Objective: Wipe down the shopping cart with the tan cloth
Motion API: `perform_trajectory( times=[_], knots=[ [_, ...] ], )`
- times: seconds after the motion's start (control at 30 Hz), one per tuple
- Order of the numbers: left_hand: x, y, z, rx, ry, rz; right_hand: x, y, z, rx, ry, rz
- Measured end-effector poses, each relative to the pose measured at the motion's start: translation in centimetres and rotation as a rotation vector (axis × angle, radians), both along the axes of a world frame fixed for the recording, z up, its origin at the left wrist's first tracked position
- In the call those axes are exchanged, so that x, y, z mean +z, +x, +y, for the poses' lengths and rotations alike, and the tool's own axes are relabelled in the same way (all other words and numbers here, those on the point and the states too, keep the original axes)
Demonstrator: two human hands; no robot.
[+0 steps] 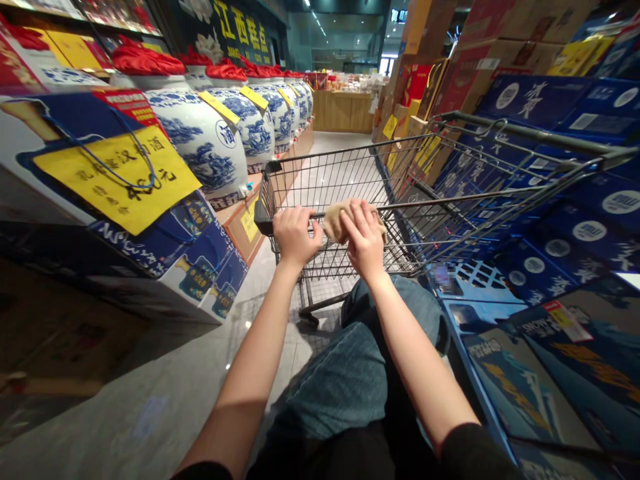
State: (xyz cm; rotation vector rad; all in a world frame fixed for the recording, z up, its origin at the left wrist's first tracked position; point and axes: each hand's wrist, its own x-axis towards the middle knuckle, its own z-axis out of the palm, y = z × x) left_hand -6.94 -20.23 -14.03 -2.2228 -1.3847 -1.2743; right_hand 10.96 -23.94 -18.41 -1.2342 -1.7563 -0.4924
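Note:
A dark wire shopping cart (pixel 450 201) stands in front of me, turned at an angle across the aisle. My left hand (pixel 296 233) is wrapped over its near rail, close to the black corner piece (pixel 266 220). On the same rail, a little to the right, lies a crumpled tan cloth (pixel 334 223). My right hand (pixel 364 233) is pressed over this cloth, fingers bent around it and the rail. The undersides of both hands are hidden. Through the wires, the floor shows below the basket.
On the left are a gift box display with a yellow price sign (pixel 125 173) and a row of blue-and-white jars (pixel 200 133) with red cloth tops. Stacked blue cartons (pixel 590 230) line the right side. A wooden counter (pixel 340 111) stands at the aisle's far end.

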Motion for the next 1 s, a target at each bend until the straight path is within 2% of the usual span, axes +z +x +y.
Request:
perform_trajectory(
  times=[0.13,0.2,0.33,0.4,0.47,0.57,0.67,0.77,0.87,1.0],
  knots=[
    [-0.1,0.0,0.1,-0.008,0.0,-0.007,0.2,1.5,0.7,-0.144,0.105,0.184],
    [-0.1,0.2,0.2,-0.006,0.002,-0.014,0.1,1.6,0.5,-0.127,0.107,0.163],
    [0.2,0.4,-0.2,0.048,0.02,-0.038,0.1,1.3,0.2,0.027,0.037,-0.013],
    [0.5,0.5,-0.6,0.074,0.028,-0.056,0.2,1.9,0.5,0.012,0.042,0.018],
    [0.8,0.6,-1.1,0.078,0.032,-0.053,0.3,2.9,1.0,-0.077,0.098,0.141],
    [1.2,1.7,-1.8,0.01,0.022,-0.017,0.3,3.6,1.3,-0.169,0.142,0.277],
    [1.4,3.9,-2.2,-0.128,-0.017,0.052,0.3,2.6,0.6,-0.085,0.058,0.2],
    [1.3,5.8,-2.2,-0.18,-0.04,0.109,0.4,2.0,0.2,0.008,-0.014,0.084],
    [1.3,6.3,-2.1,-0.18,-0.045,0.124,0.5,3.4,0.7,-0.082,0.046,0.159],
    [1.3,5.5,-1.5,-0.233,-0.072,0.158,0.2,5.4,1.4,-0.211,0.166,0.275]
  ],
)
